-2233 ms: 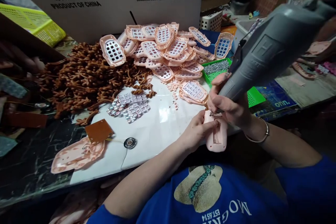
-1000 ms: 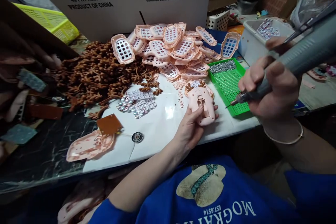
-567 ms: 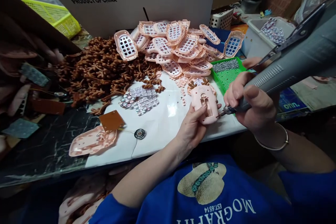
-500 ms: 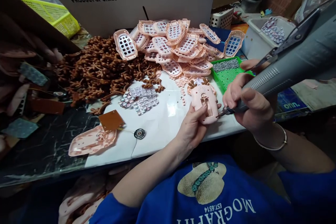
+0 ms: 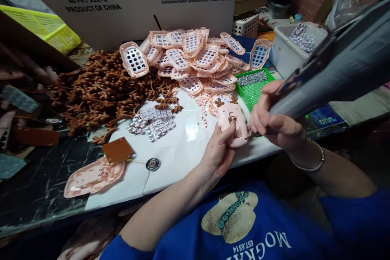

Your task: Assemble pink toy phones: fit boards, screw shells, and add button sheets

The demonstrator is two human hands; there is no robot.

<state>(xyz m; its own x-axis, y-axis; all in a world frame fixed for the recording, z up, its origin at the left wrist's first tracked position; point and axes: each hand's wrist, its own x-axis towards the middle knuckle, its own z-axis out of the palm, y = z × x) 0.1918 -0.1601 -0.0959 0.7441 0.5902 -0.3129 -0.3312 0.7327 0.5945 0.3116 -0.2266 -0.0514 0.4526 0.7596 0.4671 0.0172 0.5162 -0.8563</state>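
Pink casing (image 5: 240, 117), just one, pinched in the left hand (image 5: 220, 146); one grey screwdriver (image 5: 329, 71) in the right hand (image 5: 276, 124).

Worn on the person's head, the one camera looks forward and down over the worktop's (image 5: 42, 180) near edge, which slants up toward its right end. As I see it, the lens sits close above the blue T-shirt (image 5: 183, 227); the electric screwdriver (image 5: 332, 65) looms large, the left hand (image 5: 221, 146) and right hand (image 5: 276, 124) mid-view, the printed carton (image 5: 137, 20) farther, toward the far edge.
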